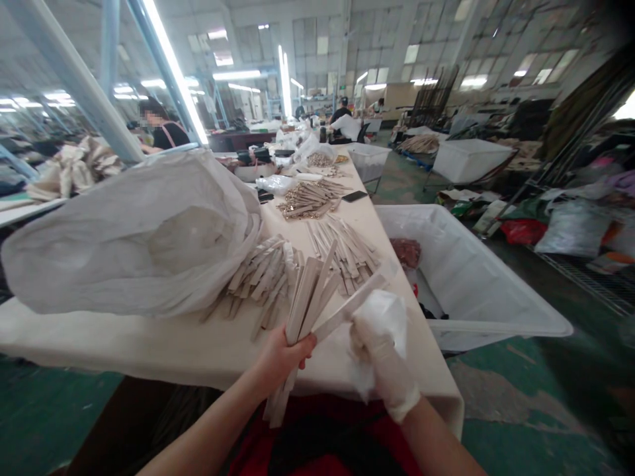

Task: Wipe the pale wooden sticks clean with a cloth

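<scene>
My bare left hand [282, 360] is closed around a bundle of flat, pale beige strips [303, 297] that fan out above the fist and stick out below it. One strip [350, 305] slants away from the bundle to the upper right, past the white cloth. My right hand [384, 363], in a whitish glove, grips a crumpled white cloth [389, 316] beside that strip. Whether the cloth touches the strip I cannot tell. Beyond the bundle lie a pile of similar strips [262, 274] on the left and another strip pile [347, 248] on the right.
A big white sack [133, 238] rests on the cream-covered table [198, 340] at the left. Farther back are strips with shiny ends [310, 197] and a dark flat phone-like object [354, 196]. A white bin [476, 291] stands against the right edge. Other people sit in the distance.
</scene>
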Action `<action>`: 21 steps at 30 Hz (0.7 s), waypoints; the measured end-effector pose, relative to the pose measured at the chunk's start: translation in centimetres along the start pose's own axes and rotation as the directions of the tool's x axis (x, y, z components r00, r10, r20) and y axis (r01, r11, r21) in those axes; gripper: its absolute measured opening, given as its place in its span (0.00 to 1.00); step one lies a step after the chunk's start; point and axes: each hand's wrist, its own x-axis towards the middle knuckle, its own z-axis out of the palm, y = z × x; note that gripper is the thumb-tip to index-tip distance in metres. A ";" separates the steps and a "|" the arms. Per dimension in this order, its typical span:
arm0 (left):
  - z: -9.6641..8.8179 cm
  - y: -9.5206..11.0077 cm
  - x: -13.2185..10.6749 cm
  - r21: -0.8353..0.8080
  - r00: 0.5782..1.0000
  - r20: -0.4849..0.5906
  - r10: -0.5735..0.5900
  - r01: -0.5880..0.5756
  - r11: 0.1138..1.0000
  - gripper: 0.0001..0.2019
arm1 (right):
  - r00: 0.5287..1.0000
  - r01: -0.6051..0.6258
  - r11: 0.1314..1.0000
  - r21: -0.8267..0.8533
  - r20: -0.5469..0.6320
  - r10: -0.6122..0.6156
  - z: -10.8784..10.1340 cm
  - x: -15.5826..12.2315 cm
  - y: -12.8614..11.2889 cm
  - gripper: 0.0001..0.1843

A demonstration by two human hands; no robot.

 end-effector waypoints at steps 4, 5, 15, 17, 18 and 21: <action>0.3 -1.2 -0.4 0.052 1.000 0.006 -0.015 0.015 0.999 0.10 | 0.999 -0.017 0.983 0.184 -0.040 0.024 0.6 0.6 -0.8 0.17; 0.5 -1.5 -0.3 0.040 1.000 -0.020 -0.009 0.010 0.999 0.09 | 0.997 -0.076 0.974 0.214 -0.003 0.078 1.0 0.6 -0.4 0.16; -5.1 0.9 2.3 0.116 0.934 -0.346 0.094 -0.057 0.992 0.07 | 0.984 -0.124 0.945 0.301 0.159 0.078 -0.1 1.7 0.5 0.18; -5.4 1.5 2.2 0.105 0.942 -0.321 0.100 -0.069 0.992 0.07 | 0.983 -0.128 0.951 0.280 0.165 0.084 0.3 2.0 -0.1 0.19; -5.1 1.5 2.0 0.091 0.956 -0.277 0.101 -0.078 0.993 0.08 | 0.981 -0.137 0.950 0.280 0.172 0.091 0.5 2.1 -0.3 0.20; -3.2 0.5 0.6 0.066 0.987 -0.143 0.074 -0.065 0.996 0.07 | 0.978 -0.156 0.927 0.342 0.185 0.097 1.2 2.8 -1.0 0.18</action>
